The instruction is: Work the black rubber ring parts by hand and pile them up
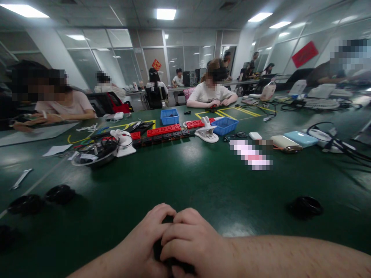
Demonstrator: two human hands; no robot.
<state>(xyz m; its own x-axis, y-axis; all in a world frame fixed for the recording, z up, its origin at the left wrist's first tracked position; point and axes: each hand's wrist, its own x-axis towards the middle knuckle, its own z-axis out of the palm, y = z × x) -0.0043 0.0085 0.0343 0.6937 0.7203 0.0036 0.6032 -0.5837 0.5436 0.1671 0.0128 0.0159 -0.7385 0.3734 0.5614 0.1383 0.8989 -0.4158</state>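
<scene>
My left hand [145, 237] and my right hand [197, 239] meet low in the middle, just above the green table [185, 177]. Both are closed around a black part [158, 249], which is mostly covered by my fingers, so its full shape cannot be made out. My right fingers curl over its top while my left hand grips it from the other side. A black ring-shaped part [307, 207] lies to the right. On the left lie two similar black parts [60, 194] [26, 204], with another dark one cut off at the frame's edge.
A wrench [21, 178] rests at far left. Further back are a clear bowl of parts [95, 158], white clamps [206, 131], a row of red and black blocks [164, 131], and blue bins [224, 126] [169, 116]. Cables [342, 143] lie right. Other people sit around the table.
</scene>
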